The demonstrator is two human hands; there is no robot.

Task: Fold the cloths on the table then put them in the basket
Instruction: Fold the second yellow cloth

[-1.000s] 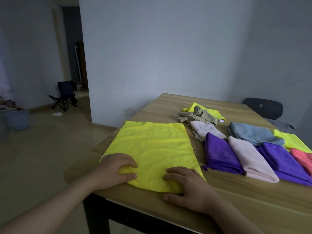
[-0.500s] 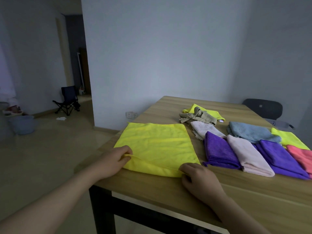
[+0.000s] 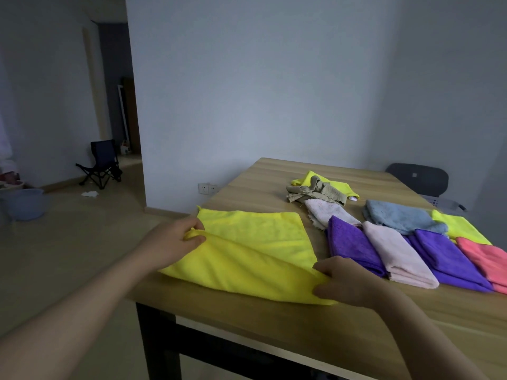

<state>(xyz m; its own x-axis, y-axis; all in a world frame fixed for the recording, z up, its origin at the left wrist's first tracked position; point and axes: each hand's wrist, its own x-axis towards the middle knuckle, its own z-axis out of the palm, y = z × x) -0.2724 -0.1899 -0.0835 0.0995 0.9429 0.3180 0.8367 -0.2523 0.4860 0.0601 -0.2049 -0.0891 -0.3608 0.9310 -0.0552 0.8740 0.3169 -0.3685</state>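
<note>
A large yellow cloth (image 3: 255, 248) lies on the near left part of the wooden table (image 3: 274, 319). Its near edge is lifted and turned toward the far side. My left hand (image 3: 175, 239) pinches the near left corner, raised over the cloth. My right hand (image 3: 345, 281) grips the near right corner close to the table. To the right lie folded cloths: a purple cloth (image 3: 351, 245), a pale pink cloth (image 3: 397, 253), a second purple cloth (image 3: 444, 256), a coral cloth (image 3: 485, 256) and a blue cloth (image 3: 400, 215). No basket is in view.
A crumpled olive cloth (image 3: 315, 192) sits on another yellow cloth (image 3: 340, 185) at the back, beside a white cloth (image 3: 326, 212). A dark chair (image 3: 417, 179) stands behind the table. On the floor at left are a folding chair (image 3: 103, 163) and a blue basin (image 3: 24, 202).
Both hands went from pressing flat on the yellow cloth's near edge to pinching its near corners and lifting them away from me, so the near edge now folds over.
</note>
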